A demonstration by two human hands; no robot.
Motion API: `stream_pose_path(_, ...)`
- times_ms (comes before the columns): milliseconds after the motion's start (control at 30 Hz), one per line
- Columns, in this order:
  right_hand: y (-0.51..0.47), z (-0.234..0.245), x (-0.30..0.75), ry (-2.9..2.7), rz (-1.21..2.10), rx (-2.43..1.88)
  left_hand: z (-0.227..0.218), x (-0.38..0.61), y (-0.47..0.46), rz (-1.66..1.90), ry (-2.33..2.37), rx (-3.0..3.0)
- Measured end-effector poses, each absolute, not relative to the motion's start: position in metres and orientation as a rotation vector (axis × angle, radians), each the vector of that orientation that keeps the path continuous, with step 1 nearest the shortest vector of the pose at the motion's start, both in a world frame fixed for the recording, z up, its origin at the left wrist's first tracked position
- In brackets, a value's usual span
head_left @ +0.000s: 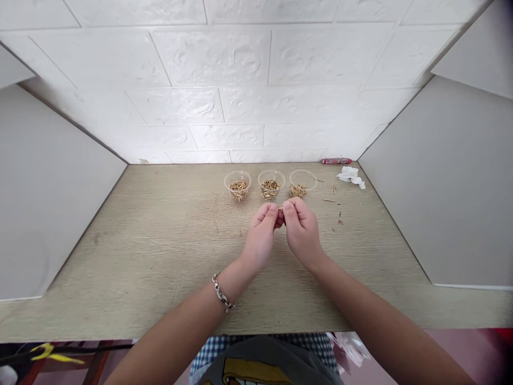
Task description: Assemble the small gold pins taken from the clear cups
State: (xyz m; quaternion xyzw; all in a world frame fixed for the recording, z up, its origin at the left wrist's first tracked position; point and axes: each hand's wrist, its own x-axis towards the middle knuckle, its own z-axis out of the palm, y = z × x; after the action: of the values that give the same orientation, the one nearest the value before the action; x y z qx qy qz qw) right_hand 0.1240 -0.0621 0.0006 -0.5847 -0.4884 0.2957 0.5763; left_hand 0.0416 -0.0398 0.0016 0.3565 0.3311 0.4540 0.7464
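My left hand and my right hand meet fingertip to fingertip above the middle of the table. Both are closed in a pinch on a small gold-coloured metal pin, mostly hidden by the fingers. Just beyond them stand three clear plastic cups in a row. The left cup and the middle cup hold many small gold-coloured pins. Similar thin pins lie in the right cup, whose lower part is partly behind my right hand.
A few loose pins and dark bits lie right of the cups. Crumpled white tissue and a red patterned tube are near the back wall. Brown specks dot the table. Grey panels flank both sides.
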Motion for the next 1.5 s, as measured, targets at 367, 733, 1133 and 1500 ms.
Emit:
stream_pose_path(367, -0.06, 0.0, 0.125, -1.155, 0.714, -1.379, 0.001, 0.042, -0.039, 0.997, 0.747, 0.816)
stream_pose_path(733, -0.058, 0.007, 0.136, -1.348, 0.656, -1.39, 0.001, 0.038, -0.033, 1.0, 0.701, 0.943)
stream_pose_path(1133, -0.057, 0.008, 0.14, -1.392, 0.672, -1.324, 0.0, 0.035, -0.029, 0.969, 0.668, 0.998)
stream_pose_path(1500, -0.053, 0.008, 0.142, -1.292, 0.894, -1.171, 0.004, 0.035, -0.029, 0.925, 0.598, 0.911)
